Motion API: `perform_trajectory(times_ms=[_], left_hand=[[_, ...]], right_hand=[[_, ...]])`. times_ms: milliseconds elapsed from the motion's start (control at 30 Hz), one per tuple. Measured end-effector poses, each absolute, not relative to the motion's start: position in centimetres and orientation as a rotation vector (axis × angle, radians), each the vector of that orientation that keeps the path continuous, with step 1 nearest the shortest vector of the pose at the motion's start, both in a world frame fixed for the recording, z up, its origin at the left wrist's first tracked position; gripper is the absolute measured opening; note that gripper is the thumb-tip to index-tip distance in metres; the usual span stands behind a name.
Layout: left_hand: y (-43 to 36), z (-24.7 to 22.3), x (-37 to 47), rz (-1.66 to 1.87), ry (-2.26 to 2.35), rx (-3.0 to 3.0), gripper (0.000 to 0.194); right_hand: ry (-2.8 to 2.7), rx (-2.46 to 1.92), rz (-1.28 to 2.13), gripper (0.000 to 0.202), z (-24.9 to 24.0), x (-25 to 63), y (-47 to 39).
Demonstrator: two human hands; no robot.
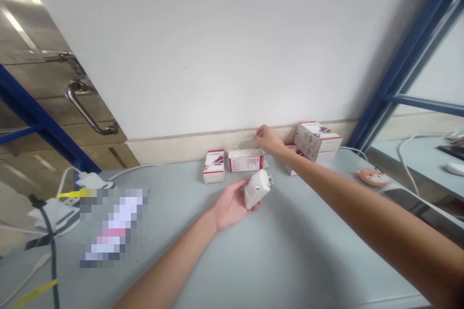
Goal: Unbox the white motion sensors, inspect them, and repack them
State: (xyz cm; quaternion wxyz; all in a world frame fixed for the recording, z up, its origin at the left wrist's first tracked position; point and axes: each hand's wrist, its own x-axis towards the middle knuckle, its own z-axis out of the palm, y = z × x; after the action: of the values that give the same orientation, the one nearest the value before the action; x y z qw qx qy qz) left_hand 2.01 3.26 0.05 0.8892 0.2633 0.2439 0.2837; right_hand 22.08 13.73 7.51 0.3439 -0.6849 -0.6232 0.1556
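In the middle of the grey table [224, 260], my left hand [232, 205] is wrapped round a white device [256, 189] with metal prongs at its upper right end. My right hand [268, 140] is closed near the wall, just above the right end of an open red and white box [245, 161] lying on its side. Its fingers look pinched on something thin and pale that I cannot make out. To the left of that box is another small red and white box [214, 166].
Several more boxes [319, 141] are stacked against the wall at the right. An orange and white mouse-like item [373, 177] lies at the far right. Power strips [60, 212] and cables are at the left, beside a pixelated object [116, 224].
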Motion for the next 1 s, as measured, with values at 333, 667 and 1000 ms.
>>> perform_trajectory(times_ms=[333, 667, 1000], left_hand=[[3.3, -0.1, 1.9, 0.576, 0.49, 0.529, 0.039], [2.8, 0.3, 2.0, 0.642, 0.494, 0.544, 0.036], [2.1, 0.4, 2.0, 0.881, 0.577, 0.612, 0.05]], right_hand=[[-2.18, -1.477, 0.035, 0.036, 8.0, 20.6, 12.7], [-2.211, -1.407, 0.066, 0.048, 8.1, 22.1, 10.5], [-1.506, -1.205, 0.956, 0.047, 2.8, 23.9, 1.2]])
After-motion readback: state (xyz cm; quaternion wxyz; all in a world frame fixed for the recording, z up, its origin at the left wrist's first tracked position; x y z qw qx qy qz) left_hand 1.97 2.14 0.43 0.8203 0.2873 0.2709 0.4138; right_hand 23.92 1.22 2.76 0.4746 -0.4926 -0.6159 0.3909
